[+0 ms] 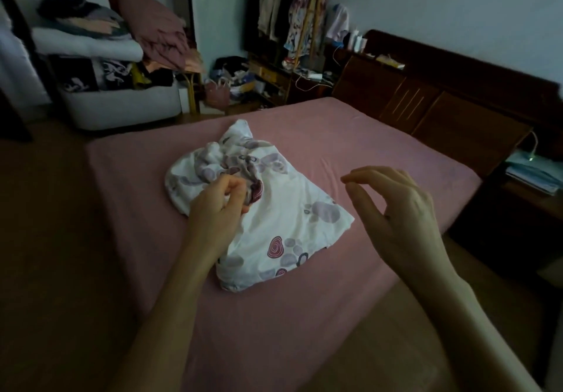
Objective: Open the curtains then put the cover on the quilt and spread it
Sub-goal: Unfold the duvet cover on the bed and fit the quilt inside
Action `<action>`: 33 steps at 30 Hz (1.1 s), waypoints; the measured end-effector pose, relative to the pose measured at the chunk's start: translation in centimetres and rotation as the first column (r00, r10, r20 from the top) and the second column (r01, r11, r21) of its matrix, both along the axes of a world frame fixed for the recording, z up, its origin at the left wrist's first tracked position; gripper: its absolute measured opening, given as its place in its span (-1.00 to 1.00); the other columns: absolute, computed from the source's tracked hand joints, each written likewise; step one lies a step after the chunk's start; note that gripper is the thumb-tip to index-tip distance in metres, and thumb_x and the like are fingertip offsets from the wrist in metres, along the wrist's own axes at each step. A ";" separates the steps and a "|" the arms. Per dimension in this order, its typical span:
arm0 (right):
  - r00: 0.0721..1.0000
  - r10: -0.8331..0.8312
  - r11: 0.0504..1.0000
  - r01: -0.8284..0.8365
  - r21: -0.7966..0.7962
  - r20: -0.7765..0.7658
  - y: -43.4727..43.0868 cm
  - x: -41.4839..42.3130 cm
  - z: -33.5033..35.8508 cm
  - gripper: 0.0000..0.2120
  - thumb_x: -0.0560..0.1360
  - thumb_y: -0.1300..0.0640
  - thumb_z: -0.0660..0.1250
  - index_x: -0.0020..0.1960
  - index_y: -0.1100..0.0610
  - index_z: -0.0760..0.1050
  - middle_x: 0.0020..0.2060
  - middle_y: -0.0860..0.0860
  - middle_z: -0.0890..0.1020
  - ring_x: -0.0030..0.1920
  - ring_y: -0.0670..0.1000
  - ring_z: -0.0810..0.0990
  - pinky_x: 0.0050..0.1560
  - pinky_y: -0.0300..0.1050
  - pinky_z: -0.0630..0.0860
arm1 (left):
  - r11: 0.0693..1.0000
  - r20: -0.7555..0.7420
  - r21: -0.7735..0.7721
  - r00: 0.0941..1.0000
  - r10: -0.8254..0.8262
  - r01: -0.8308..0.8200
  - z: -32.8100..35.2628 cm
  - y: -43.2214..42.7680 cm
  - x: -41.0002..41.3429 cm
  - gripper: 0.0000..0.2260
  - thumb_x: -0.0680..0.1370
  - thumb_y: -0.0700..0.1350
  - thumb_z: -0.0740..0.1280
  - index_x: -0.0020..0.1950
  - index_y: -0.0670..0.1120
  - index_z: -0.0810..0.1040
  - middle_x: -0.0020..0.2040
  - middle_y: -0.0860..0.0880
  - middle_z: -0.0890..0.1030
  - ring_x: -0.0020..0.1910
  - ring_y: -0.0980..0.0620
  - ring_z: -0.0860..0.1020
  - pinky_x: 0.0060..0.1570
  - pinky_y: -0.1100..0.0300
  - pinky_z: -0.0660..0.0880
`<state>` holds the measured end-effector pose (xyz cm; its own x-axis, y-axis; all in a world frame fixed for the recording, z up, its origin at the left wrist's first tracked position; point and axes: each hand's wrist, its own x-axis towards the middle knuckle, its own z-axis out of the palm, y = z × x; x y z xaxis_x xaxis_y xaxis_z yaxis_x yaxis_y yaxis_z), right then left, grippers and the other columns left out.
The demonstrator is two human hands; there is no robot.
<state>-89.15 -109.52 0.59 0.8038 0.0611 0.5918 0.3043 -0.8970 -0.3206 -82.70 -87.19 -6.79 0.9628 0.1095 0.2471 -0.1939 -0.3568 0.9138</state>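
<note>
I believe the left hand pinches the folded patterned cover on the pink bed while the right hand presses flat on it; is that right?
Not quite. In the head view the right hand hovers over the pink bed, touching nothing; the left hand does pinch the cover.

The bundled cover (259,202) lies on the bed (380,154), headboard (441,108) to its right.

We're looking at mostly soft stuff here. The cover (274,218) is thin white cloth, matt and crumpled, printed with purple and red blobs. The bed (365,135) wears a pink sheet, matt with a slightly fuzzy look. The headboard (426,102) is dark wood, smooth with a faint sheen. The floor (45,209) reads as brown wood, dull in this light.
</note>
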 end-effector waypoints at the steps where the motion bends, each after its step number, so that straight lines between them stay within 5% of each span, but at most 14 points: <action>1: 1.000 0.018 1.000 -0.018 0.005 -0.009 -0.2 0.9 -0.6 -0.73 0.57 0.01 0.19 0.04 0.09 0.62 0.01 -0.06 0.64 0.05 -0.04 0.55 0.11 0.03 0.48 | 1.000 -0.010 0.016 1.000 0.007 -0.007 -0.3 -0.4 0.5 -0.86 0.61 -0.06 0.21 -0.04 -0.03 0.55 -0.19 0.16 0.60 -0.26 0.24 0.62 -0.31 0.48 0.41; 9: 0.992 0.090 0.995 -0.086 0.040 -0.090 -7.3 7.3 -4.3 -0.80 0.56 0.08 0.25 0.06 0.11 0.62 0.05 -0.05 0.64 0.06 -0.05 0.55 0.11 -0.05 0.47 | 0.986 -0.079 0.115 0.988 0.133 -0.124 -4.0 -5.7 4.7 -0.87 0.59 -0.07 0.22 -0.11 0.00 0.52 -0.19 0.09 0.62 -0.31 0.19 0.62 -0.20 0.18 0.48; 13: 0.989 0.116 0.993 -0.112 0.040 -0.094 -14.1 10.8 -5.7 -0.77 0.56 0.06 0.23 0.08 0.09 0.61 0.05 -0.06 0.64 0.02 -0.13 0.51 0.09 -0.11 0.46 | 0.987 -0.117 0.107 0.984 0.135 -0.123 -5.6 -13.4 7.5 -0.89 0.59 -0.08 0.23 -0.12 -0.02 0.50 -0.13 0.06 0.61 -0.31 0.14 0.63 -0.22 0.18 0.48; 19: 0.979 0.122 0.992 -0.123 -0.001 -0.163 -26.0 15.5 -8.2 -0.80 0.56 0.09 0.27 0.11 0.10 0.59 0.06 -0.02 0.63 0.03 0.02 0.56 0.06 -0.04 0.47 | 0.968 -0.231 0.228 0.960 0.160 -0.106 -8.1 -25.9 12.0 -0.80 0.58 -0.02 0.24 0.12 -0.08 0.50 0.10 -0.04 0.58 -0.03 -0.10 0.61 0.09 -0.04 0.48; 26: 0.917 0.115 0.992 -0.126 -0.003 -0.381 -33.9 20.1 -14.1 -0.73 0.55 0.15 0.30 0.22 0.19 0.54 0.15 0.09 0.59 0.12 0.12 0.57 0.14 0.11 0.49 | 0.900 -0.301 0.416 0.913 0.275 -0.134 -13.3 -33.4 16.2 -0.67 0.57 -0.01 0.27 0.28 -0.13 0.40 0.20 -0.17 0.51 0.16 -0.16 0.47 0.07 0.04 0.39; 33: 0.841 0.167 0.979 -0.202 -0.013 -0.515 -34.7 27.7 -20.0 -0.68 0.53 0.17 0.32 0.27 0.18 0.49 0.19 0.11 0.55 0.16 0.15 0.54 0.15 0.14 0.47 | 0.828 -0.299 0.551 0.900 0.318 -0.110 -18.4 -37.2 23.1 -0.58 0.57 -0.07 0.28 0.39 -0.11 0.28 0.32 -0.19 0.35 0.15 -0.20 0.48 0.02 0.02 0.45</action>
<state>-61.42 -144.22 -19.36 0.9607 0.2617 0.0927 0.2760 -0.8645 -0.4200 -59.61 -124.36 -25.20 0.9587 0.2824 -0.0348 0.2505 -0.7797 0.5738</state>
